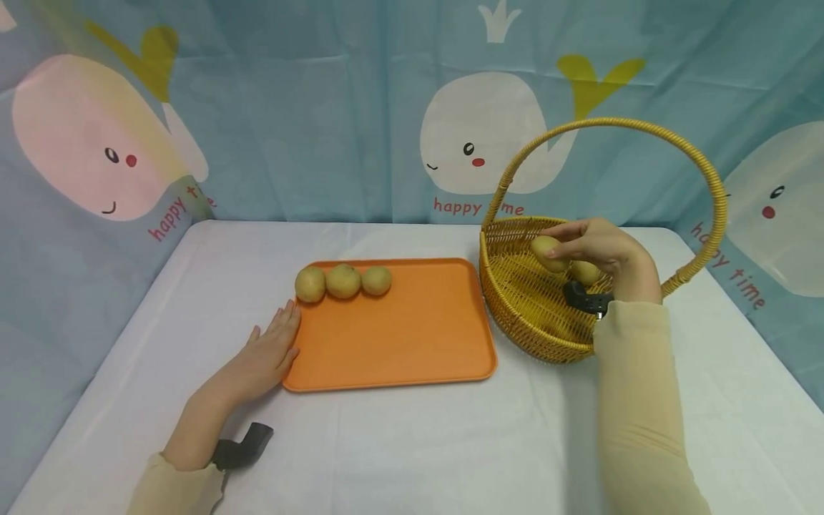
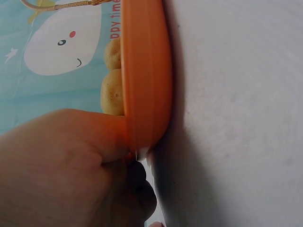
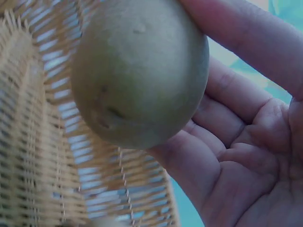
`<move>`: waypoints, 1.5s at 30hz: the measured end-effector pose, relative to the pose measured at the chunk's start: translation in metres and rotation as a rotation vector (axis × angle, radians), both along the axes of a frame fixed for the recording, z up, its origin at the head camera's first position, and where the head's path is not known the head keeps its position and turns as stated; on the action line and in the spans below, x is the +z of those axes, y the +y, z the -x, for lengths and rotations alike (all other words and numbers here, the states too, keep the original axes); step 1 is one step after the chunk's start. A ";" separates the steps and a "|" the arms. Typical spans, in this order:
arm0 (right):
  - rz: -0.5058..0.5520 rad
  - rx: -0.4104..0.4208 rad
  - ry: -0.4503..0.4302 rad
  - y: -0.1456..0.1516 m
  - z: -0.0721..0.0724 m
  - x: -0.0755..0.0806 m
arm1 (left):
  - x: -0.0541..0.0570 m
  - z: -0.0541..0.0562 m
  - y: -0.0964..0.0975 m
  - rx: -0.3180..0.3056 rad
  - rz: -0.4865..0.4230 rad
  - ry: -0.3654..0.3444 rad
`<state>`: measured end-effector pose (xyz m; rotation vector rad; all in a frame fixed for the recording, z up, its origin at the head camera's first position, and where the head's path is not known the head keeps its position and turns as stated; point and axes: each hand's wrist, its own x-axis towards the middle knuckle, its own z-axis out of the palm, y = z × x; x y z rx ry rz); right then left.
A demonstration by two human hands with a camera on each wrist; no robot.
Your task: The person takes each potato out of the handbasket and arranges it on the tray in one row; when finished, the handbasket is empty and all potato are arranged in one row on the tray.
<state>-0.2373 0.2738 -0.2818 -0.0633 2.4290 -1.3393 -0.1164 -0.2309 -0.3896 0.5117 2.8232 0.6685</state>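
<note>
Right hand [image 1: 601, 247] and left hand [image 1: 264, 357] are doing different jobs: the right hand is pinching a potato [image 1: 542, 247] with thumb and fingers, and the left hand is lying with straight, loose fingers at the left edge of an orange tray [image 1: 393, 336]. Behind them, a blue whale curtain [image 1: 309, 143] is hanging, and a white cloth [image 1: 425, 450] is covering the table. On the right, a yellow wicker basket [image 1: 547, 347] is standing with its tall handle [image 1: 719, 207] arching up. Just left of it, the tray is lying flat, its long side running left to right. Three potatoes [image 1: 344, 281] are sitting in a row near its back left corner. The pinched potato is tilting over the basket's inside, so the tray is lying to its left and nearer the person; the left hand is resting far off, across the tray. Below the right hand, another potato [image 1: 584, 273] is peeking out. A black wrist clip [image 1: 582, 297] and a sleeve [image 1: 644, 400] are hiding some of the basket. The right wrist view is cutting off the pinched potato's top. In the left wrist view, the lower fingers are looking dark, so it is hard telling how they are meeting the tray.
</note>
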 end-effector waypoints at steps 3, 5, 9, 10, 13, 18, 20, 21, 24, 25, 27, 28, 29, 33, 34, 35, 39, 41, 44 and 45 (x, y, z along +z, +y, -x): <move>0.018 0.013 0.027 -0.010 -0.003 0.005 | 0.001 0.000 0.000 0.003 0.003 -0.003; 0.024 0.022 0.054 -0.017 -0.005 0.008 | 0.000 0.000 0.000 0.001 0.006 -0.002; 0.044 0.044 0.100 -0.031 -0.008 0.013 | -0.001 0.001 -0.001 -0.004 0.009 0.003; 0.056 0.046 0.110 -0.034 -0.009 0.014 | -0.001 0.001 -0.001 -0.004 0.012 0.003; 0.065 0.051 0.144 -0.046 -0.011 0.016 | -0.001 0.001 -0.001 -0.007 0.015 0.009; 0.134 0.053 0.168 -0.067 -0.014 0.016 | 0.001 0.000 -0.001 -0.008 0.014 0.021; 0.155 0.062 0.172 -0.075 -0.016 0.015 | 0.000 0.000 -0.001 -0.007 0.018 0.017; 0.153 0.068 0.179 -0.078 -0.017 0.015 | 0.000 0.001 -0.001 -0.007 0.019 0.016; 0.156 0.091 0.178 -0.088 -0.020 0.014 | -0.002 0.001 -0.001 -0.006 0.020 0.010; 0.157 0.098 0.176 -0.092 -0.020 0.013 | -0.002 0.001 -0.001 -0.006 0.022 0.005; 0.169 0.110 0.173 -0.100 -0.021 0.012 | -0.002 0.002 -0.001 -0.003 0.022 0.001; 0.175 0.116 0.177 -0.105 -0.022 0.010 | -0.001 0.002 -0.001 -0.001 0.023 0.000; 0.178 0.120 0.182 -0.109 -0.022 0.008 | -0.001 0.002 -0.001 0.002 0.023 -0.001; 0.210 0.117 0.205 -0.129 -0.023 0.001 | 0.001 0.002 0.000 0.006 0.025 -0.009; 0.223 0.109 0.203 -0.134 -0.023 -0.001 | 0.001 0.002 0.000 0.006 0.027 -0.010; 0.240 0.099 0.201 -0.140 -0.023 -0.003 | 0.001 0.002 0.000 0.005 0.029 -0.009; 0.307 0.068 0.202 -0.160 -0.024 -0.011 | 0.001 0.002 0.000 0.002 0.026 0.001; 0.323 0.056 0.207 -0.169 -0.024 -0.016 | 0.000 0.002 -0.001 0.000 0.027 0.002; 0.340 0.031 0.202 -0.181 -0.024 -0.025 | 0.000 0.002 -0.002 -0.001 0.030 0.002; 0.339 0.021 0.201 -0.185 -0.023 -0.028 | 0.000 0.002 -0.002 0.000 0.033 -0.001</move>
